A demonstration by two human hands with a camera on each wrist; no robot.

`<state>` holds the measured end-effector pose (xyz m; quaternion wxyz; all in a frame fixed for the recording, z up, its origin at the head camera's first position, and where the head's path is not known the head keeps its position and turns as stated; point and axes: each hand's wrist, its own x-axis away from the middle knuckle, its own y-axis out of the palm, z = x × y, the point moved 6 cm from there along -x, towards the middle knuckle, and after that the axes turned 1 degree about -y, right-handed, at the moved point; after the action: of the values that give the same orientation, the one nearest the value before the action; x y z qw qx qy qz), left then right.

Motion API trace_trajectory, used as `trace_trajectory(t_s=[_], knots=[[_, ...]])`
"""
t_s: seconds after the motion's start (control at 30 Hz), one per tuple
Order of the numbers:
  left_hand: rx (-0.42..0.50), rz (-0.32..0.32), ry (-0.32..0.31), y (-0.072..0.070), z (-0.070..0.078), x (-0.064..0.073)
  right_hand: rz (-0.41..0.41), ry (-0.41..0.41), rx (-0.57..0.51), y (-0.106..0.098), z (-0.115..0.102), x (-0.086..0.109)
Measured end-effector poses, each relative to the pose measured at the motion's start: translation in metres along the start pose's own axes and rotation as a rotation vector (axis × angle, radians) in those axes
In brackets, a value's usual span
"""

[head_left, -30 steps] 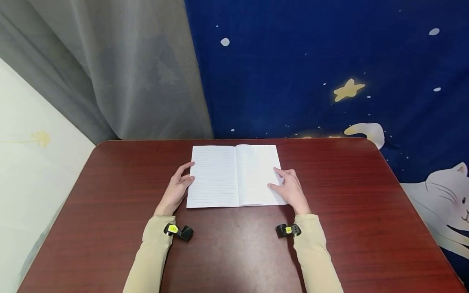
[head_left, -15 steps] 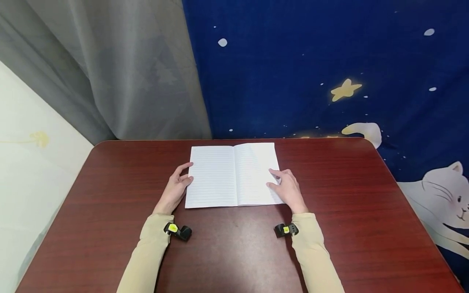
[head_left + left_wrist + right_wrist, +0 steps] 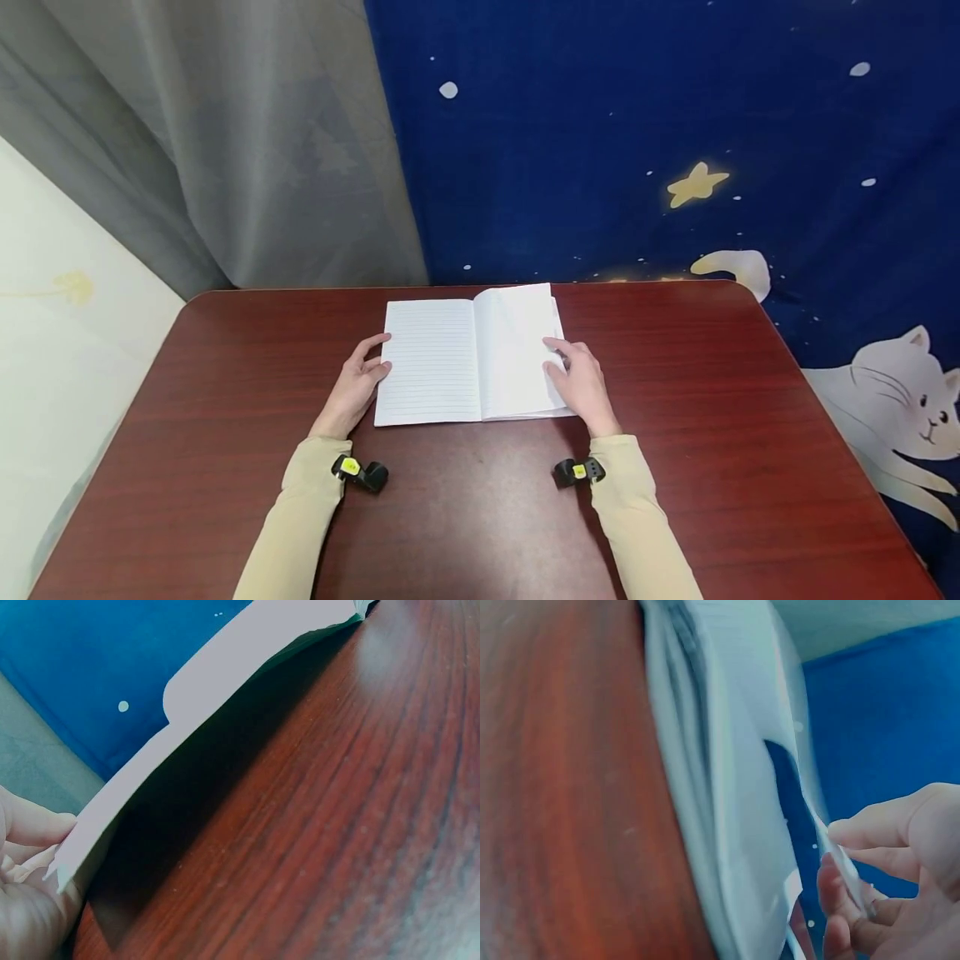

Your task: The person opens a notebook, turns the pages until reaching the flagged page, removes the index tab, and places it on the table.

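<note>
An open lined notebook (image 3: 427,362) lies near the far edge of the table. My left hand (image 3: 351,392) holds its left edge, thumb on top; in the left wrist view that side of the notebook (image 3: 150,761) is raised off the wood above a dark shadow. On the other side, my right hand (image 3: 583,383) pinches the outer edge of one page (image 3: 513,350), which bows up from the spine. The right wrist view has this lifted page (image 3: 838,859) between thumb and fingers, apart from the pages below.
The dark red wooden table (image 3: 480,517) extends around the notebook. Behind it hang a grey curtain (image 3: 285,167) and a blue cloth (image 3: 570,125) with stars and a cat. A pale wall (image 3: 67,350) borders the left. Each wrist bears a small black camera.
The right page has been lifted and drawn somewhat leftward by my right hand, uncovering the page edges beneath. My left hand keeps its hold on the left edge. The head view has shifted slightly.
</note>
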<state>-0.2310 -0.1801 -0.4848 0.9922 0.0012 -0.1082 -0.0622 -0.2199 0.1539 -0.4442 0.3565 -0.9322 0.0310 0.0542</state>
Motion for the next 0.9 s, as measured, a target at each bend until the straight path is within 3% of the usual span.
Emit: trace_trajectory(t_s=[0.17,0.47,0.9], knots=[[-0.012,0.004,-0.012,-0.001,0.0,0.001,0.055,0.024,-0.173,-0.008,-0.001,-0.002],[-0.01,-0.002,0.01,-0.002,0.002,0.001,0.047,0.075,-0.46,-0.015,-0.019,-0.006],[-0.036,0.003,-0.008,0.0,0.001,0.005,0.027,0.079,-0.639,-0.009,-0.038,-0.004]])
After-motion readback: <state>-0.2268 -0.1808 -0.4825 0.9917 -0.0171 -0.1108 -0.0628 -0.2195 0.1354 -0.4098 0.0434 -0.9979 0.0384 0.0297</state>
